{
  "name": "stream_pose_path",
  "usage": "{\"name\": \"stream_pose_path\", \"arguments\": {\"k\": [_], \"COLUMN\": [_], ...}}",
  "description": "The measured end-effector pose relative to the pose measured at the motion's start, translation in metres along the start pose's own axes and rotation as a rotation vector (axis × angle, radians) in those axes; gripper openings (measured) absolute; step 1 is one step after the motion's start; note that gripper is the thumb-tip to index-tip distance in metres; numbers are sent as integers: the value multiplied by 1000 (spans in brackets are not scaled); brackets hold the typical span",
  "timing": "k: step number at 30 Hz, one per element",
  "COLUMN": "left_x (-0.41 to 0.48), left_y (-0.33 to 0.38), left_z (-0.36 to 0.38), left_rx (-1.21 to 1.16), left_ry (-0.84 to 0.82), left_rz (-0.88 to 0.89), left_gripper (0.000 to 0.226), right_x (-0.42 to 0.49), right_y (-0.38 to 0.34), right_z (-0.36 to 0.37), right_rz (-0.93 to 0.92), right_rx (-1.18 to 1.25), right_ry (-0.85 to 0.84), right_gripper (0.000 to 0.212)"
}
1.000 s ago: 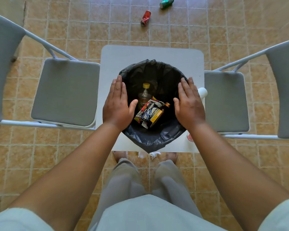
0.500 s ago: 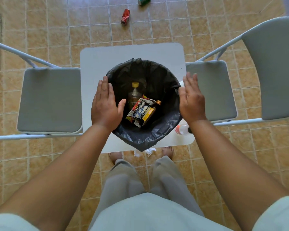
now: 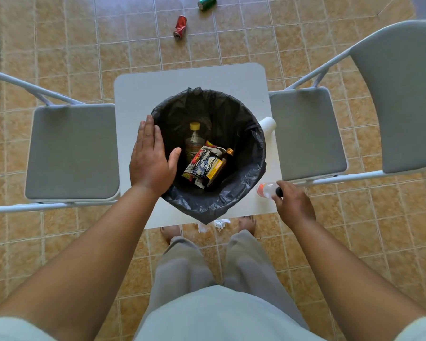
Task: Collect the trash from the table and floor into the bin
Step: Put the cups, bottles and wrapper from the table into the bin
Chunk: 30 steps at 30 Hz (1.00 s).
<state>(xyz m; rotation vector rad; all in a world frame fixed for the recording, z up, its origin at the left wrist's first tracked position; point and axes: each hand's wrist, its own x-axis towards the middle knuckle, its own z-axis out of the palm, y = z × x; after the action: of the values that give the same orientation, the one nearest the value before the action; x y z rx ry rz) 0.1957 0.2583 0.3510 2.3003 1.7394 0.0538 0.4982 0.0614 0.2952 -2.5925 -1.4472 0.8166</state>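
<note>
A bin lined with a black bag (image 3: 231,200) stands on a small white table (image 3: 182,80). Inside lie a yellow-capped bottle (image 3: 193,139), a brown bottle (image 3: 221,166) and crumpled wrappers (image 3: 202,166). My left hand (image 3: 150,156) rests flat on the bin's left rim, fingers together, holding nothing. My right hand (image 3: 293,203) closes around a small clear plastic bottle (image 3: 266,190) lying at the table's right front corner. A white cup (image 3: 268,124) lies on the table behind the bin's right side. A red can (image 3: 180,27) and a green can (image 3: 207,1) lie on the floor beyond the table.
Grey folding chairs stand close on either side, the left chair (image 3: 71,153) and the right chair (image 3: 308,134). Crumpled white paper (image 3: 219,223) lies on the tiled floor under the table's front edge, between my bare feet.
My right hand has left the bin's right rim, moved down to the table's right front corner and closed on the small clear bottle. My left hand stays on the left rim.
</note>
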Motion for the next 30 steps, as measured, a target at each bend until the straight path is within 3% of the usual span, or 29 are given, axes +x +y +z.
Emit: {"name": "stream_pose_path", "arguments": {"k": [5,9,14,17,23,27,30], "left_x": [0,1,1,1,0,0,1], "left_y": [-1,-1,-2,-2,-3,-3,-3], "left_z": [0,1,1,1,1,2,2], "left_rx": [-3,-12,-21,-24,-25,-26,-30], "left_ry": [2,-3,-1,2,9,10,1], "left_rz": [0,1,7,10,14,18,18], "left_gripper": [74,74,74,73,73,73,74], "right_x": [11,26,33,38,46,53,58], "right_y": [-20,-52,-113,-152,-188,-188,-180], "right_z": [-40,-112,-181,-176,-85,-41,-42], "right_rz": [57,-147,-416,-395,-315,-258,-279], "right_rx": [225,362,498,589,524,465,345], "right_ry": [346,712,958,854,327,68,108], "right_gripper": [42,39,42,41,32,46,52]}}
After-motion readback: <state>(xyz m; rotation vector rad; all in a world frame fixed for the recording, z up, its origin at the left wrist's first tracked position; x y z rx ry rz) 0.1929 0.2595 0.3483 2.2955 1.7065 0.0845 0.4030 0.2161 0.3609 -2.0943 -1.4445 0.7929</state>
